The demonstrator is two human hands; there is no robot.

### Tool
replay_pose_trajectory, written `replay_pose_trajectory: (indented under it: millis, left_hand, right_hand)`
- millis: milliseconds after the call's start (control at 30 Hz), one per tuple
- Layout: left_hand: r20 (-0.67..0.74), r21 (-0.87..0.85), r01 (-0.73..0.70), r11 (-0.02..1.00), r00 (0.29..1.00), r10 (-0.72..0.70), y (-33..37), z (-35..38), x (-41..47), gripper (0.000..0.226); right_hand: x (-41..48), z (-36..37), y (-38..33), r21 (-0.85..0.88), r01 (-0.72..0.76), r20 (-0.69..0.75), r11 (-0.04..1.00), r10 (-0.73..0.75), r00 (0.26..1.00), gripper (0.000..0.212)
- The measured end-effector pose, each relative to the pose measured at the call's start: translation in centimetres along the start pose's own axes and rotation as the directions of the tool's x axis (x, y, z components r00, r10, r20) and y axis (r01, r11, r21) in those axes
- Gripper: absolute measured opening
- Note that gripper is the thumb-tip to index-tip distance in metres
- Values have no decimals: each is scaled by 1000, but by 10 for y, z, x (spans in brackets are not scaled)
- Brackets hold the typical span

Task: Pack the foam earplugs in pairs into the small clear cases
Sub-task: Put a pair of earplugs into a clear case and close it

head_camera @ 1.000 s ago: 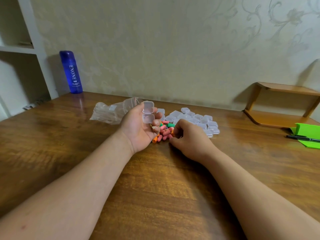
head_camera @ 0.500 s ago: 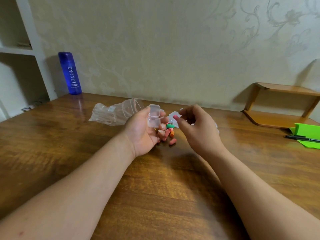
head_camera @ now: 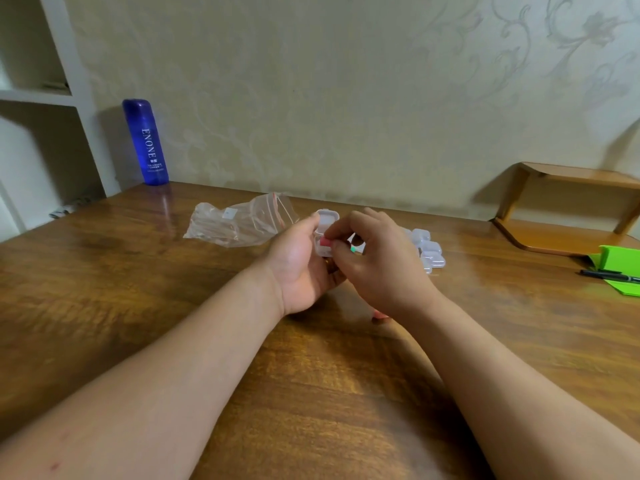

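My left hand [head_camera: 299, 263] holds a small clear case [head_camera: 325, 226], its lid hinged up, above the wooden table [head_camera: 138, 299]. My right hand [head_camera: 381, 258] pinches a pink foam earplug [head_camera: 325, 242] at the mouth of the case. A green earplug [head_camera: 353, 249] shows between my fingers. Most of the loose earplug pile is hidden behind my hands; one pink earplug [head_camera: 380, 316] peeks out under my right wrist. Several shut clear cases [head_camera: 429, 249] lie just right of my right hand.
A crumpled clear zip bag [head_camera: 242, 223] lies left of my hands. A blue bottle [head_camera: 145, 142] stands at the back left by white shelves. A wooden stand [head_camera: 568, 209] and green paper [head_camera: 620, 265] with a black pen [head_camera: 609, 275] are at the right.
My right hand picked a pink earplug from the pile, lifted it and brought it left to the open case. My left hand rose slightly with the case.
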State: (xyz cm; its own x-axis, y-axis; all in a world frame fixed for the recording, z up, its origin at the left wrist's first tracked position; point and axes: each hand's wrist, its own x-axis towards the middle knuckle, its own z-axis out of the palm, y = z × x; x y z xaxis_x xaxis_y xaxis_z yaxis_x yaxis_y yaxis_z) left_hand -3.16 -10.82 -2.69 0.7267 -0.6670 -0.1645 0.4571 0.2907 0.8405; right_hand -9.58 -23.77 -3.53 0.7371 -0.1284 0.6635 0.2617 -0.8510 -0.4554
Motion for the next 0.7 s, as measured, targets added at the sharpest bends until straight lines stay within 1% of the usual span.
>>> replay_pose_trajectory:
  millis: [67, 233, 333, 400, 500, 567, 700]
  left_hand:
    - [7, -2, 10, 1000, 1000, -10, 1, 1, -1, 49]
    - [3, -5, 2, 1000, 1000, -2, 2, -1, 0, 64]
    - [10, -38, 10, 999, 1000, -10, 1, -2, 1, 64]
    - [-3, -54, 5, 999, 1000, -5, 1, -1, 1, 61]
    - [-41, -30, -21, 999, 999, 20, 3, -1, 3, 54]
    - [-82, -41, -14, 999, 997, 11, 3, -2, 5, 49]
    - [-135, -108, -17, 994, 991, 2, 5, -3, 6, 51]
  right_hand:
    - [0, 3, 1, -13, -5, 21, 1000, 5, 1000, 13]
    - [0, 6, 2, 13, -35, 43, 999, 35, 998, 9]
    - [0, 5, 1, 29, -41, 54, 999, 40, 998, 8]
    - [0, 4, 1, 80, -79, 51, 994, 75, 996, 10]
    - [1, 2, 2, 186, -137, -45, 973, 147, 988, 11]
    - [0, 1, 5, 207, -171, -113, 963, 197, 974, 14]
    - [1, 2, 14, 203, -206, -151, 957, 238, 959, 19]
